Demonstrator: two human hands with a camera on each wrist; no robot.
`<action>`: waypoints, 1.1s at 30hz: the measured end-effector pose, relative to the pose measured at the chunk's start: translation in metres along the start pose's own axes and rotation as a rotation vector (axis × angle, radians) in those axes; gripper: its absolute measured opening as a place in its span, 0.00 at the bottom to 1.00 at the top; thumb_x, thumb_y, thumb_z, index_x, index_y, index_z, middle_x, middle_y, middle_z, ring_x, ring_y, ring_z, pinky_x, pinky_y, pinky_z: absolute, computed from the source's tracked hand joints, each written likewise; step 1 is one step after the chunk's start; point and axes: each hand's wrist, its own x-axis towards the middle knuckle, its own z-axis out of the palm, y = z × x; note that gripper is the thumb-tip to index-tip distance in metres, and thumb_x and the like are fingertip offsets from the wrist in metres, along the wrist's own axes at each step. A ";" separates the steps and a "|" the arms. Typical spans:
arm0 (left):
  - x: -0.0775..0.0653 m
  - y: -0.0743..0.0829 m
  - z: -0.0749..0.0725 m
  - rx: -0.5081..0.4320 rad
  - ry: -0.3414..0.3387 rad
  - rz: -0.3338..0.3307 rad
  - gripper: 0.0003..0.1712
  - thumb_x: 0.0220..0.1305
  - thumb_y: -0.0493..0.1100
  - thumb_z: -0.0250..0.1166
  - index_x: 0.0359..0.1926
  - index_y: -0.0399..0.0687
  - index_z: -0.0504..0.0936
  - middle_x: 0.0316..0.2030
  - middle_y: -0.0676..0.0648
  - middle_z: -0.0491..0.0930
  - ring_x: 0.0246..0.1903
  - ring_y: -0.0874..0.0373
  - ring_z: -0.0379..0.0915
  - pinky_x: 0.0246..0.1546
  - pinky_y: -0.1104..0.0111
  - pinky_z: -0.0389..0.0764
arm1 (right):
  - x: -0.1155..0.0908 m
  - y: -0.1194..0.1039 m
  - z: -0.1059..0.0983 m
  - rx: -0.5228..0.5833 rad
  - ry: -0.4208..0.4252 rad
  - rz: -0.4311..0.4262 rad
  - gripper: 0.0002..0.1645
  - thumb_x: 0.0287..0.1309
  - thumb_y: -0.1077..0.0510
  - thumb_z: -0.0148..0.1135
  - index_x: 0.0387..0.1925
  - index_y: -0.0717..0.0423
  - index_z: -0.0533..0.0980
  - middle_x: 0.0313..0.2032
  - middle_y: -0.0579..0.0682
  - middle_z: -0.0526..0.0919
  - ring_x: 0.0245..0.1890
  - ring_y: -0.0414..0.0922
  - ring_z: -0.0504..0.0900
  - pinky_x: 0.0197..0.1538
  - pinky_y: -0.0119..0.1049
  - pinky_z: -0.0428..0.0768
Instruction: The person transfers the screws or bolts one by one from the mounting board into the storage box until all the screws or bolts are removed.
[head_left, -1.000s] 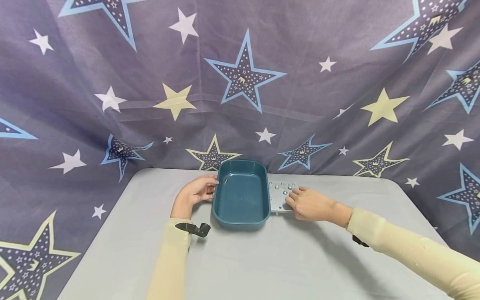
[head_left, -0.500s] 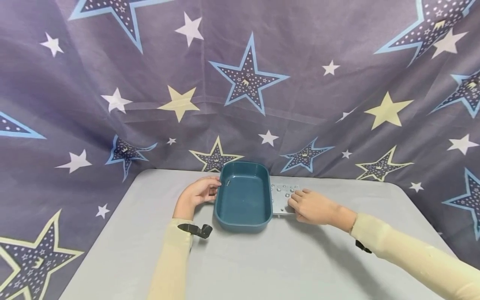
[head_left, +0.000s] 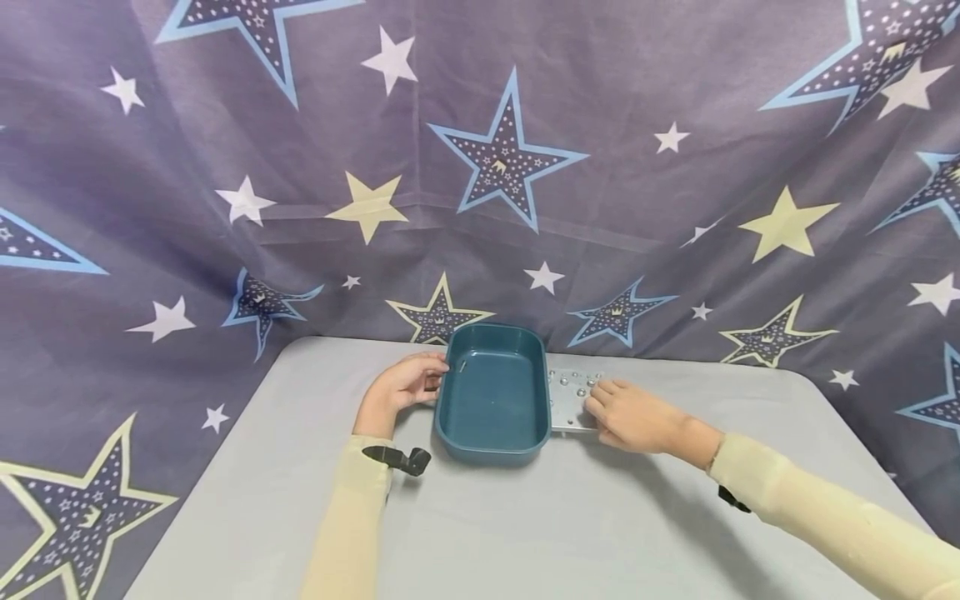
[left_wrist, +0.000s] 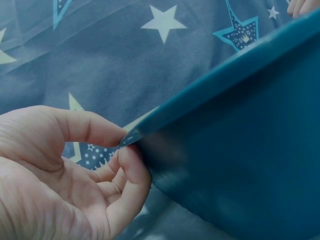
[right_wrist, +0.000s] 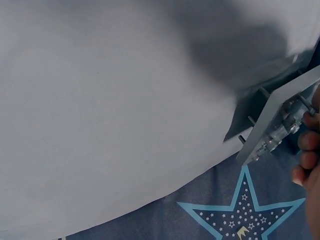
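A blue-green plastic tray (head_left: 495,408) rests on the table at centre. My left hand (head_left: 408,383) pinches its left rim between thumb and fingers, as the left wrist view shows up close (left_wrist: 95,165). One small slender silver piece (head_left: 462,365), like a screw, lies inside by the left wall. Right of the tray is a metal plate (head_left: 562,412) carrying several round-headed screws (head_left: 581,392). My right hand (head_left: 633,417) is over its right side, fingers curled. In the right wrist view, fingertips (right_wrist: 309,141) pinch a screw (right_wrist: 306,104) standing in the plate; the grip is partly cut off.
Several screw shanks (right_wrist: 251,120) stick out beneath the plate. A pale cloth covers the table (head_left: 525,525). Behind it hangs a dark curtain with stars (head_left: 495,250), close to the tray's back edge. Both wrists wear black straps (head_left: 397,458).
The whole head view has shifted slightly, so everything sits a little further right. Hands, tray and plate keep nearly the same places relative to each other.
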 end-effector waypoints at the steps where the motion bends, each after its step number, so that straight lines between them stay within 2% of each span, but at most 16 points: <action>1: 0.000 0.000 0.000 -0.001 0.000 0.001 0.10 0.72 0.32 0.50 0.38 0.49 0.75 0.26 0.57 0.79 0.27 0.65 0.75 0.31 0.73 0.78 | 0.000 0.000 0.000 0.005 -0.007 0.005 0.19 0.52 0.50 0.68 0.38 0.55 0.70 0.33 0.48 0.75 0.38 0.47 0.74 0.45 0.43 0.78; 9: 0.003 -0.002 0.002 0.015 -0.011 0.004 0.11 0.72 0.32 0.50 0.37 0.50 0.75 0.26 0.56 0.79 0.27 0.65 0.75 0.30 0.73 0.78 | -0.003 0.002 -0.002 0.006 -0.028 0.044 0.22 0.55 0.50 0.68 0.42 0.59 0.72 0.38 0.53 0.79 0.42 0.50 0.77 0.49 0.46 0.80; 15: 0.005 -0.007 0.002 0.029 -0.012 0.010 0.09 0.73 0.32 0.50 0.40 0.49 0.74 0.28 0.56 0.79 0.29 0.65 0.75 0.32 0.73 0.79 | -0.004 0.005 -0.006 0.038 -0.008 0.071 0.17 0.54 0.54 0.67 0.38 0.57 0.70 0.34 0.50 0.74 0.38 0.48 0.74 0.46 0.44 0.79; 23: 0.004 0.003 -0.001 0.033 0.010 0.016 0.09 0.72 0.32 0.50 0.39 0.50 0.74 0.27 0.57 0.79 0.27 0.66 0.74 0.31 0.73 0.79 | 0.003 0.009 -0.011 0.008 0.033 0.053 0.16 0.54 0.54 0.67 0.36 0.57 0.70 0.32 0.50 0.74 0.36 0.47 0.73 0.43 0.43 0.78; 27: 0.002 0.004 -0.001 0.043 -0.025 0.040 0.07 0.69 0.33 0.53 0.38 0.50 0.73 0.26 0.57 0.78 0.27 0.66 0.73 0.32 0.74 0.78 | 0.002 0.008 -0.011 -0.009 0.011 0.048 0.18 0.54 0.52 0.68 0.37 0.58 0.71 0.33 0.50 0.75 0.36 0.48 0.74 0.45 0.43 0.79; 28: 0.005 0.001 -0.005 0.030 -0.062 0.053 0.05 0.67 0.34 0.56 0.38 0.50 0.74 0.26 0.57 0.78 0.26 0.66 0.74 0.31 0.73 0.79 | 0.002 0.007 -0.011 -0.011 0.005 0.046 0.18 0.54 0.51 0.68 0.38 0.58 0.71 0.34 0.50 0.76 0.37 0.48 0.75 0.45 0.43 0.79; 29: 0.003 0.001 -0.004 0.030 -0.072 0.056 0.05 0.67 0.35 0.56 0.37 0.50 0.74 0.26 0.57 0.78 0.26 0.66 0.73 0.31 0.73 0.78 | 0.002 0.007 -0.011 -0.013 -0.001 0.045 0.19 0.55 0.51 0.68 0.38 0.58 0.71 0.34 0.50 0.76 0.37 0.48 0.75 0.45 0.43 0.79; 31: 0.002 0.000 -0.004 0.026 -0.086 0.063 0.05 0.66 0.35 0.57 0.37 0.51 0.74 0.26 0.57 0.78 0.27 0.66 0.74 0.31 0.73 0.78 | 0.002 0.006 -0.011 -0.013 -0.007 0.044 0.19 0.55 0.50 0.69 0.38 0.58 0.71 0.34 0.51 0.77 0.37 0.48 0.76 0.45 0.44 0.79; 33: 0.002 -0.002 -0.004 0.024 -0.070 0.053 0.05 0.67 0.35 0.56 0.37 0.51 0.74 0.26 0.57 0.78 0.27 0.66 0.74 0.32 0.73 0.79 | 0.002 0.004 -0.010 -0.011 -0.011 0.045 0.19 0.55 0.50 0.69 0.39 0.58 0.71 0.35 0.51 0.78 0.38 0.48 0.76 0.45 0.44 0.79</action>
